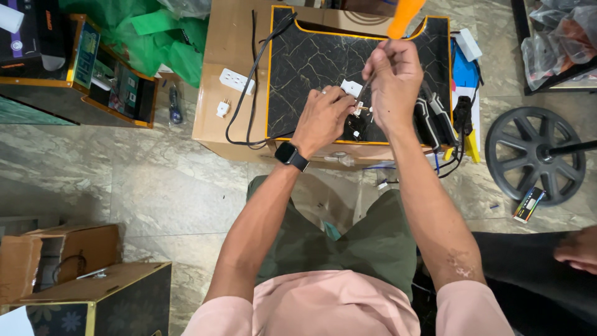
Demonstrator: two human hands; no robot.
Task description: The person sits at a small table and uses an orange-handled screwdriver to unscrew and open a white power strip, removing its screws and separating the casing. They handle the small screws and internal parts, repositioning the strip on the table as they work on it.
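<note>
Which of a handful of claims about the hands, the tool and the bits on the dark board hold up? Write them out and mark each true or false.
1. The right hand holds an orange-handled screwdriver. True.
2. The left hand lies flat on the floor. False: it pinches a small white plug part over the dark marbled board.
3. A black watch is on the left wrist. True.
4. The white multi-outlet adapter sits on the dark board. False: it lies on the cardboard box, left of the board.
5. A black cable runs across the box. True.
</note>
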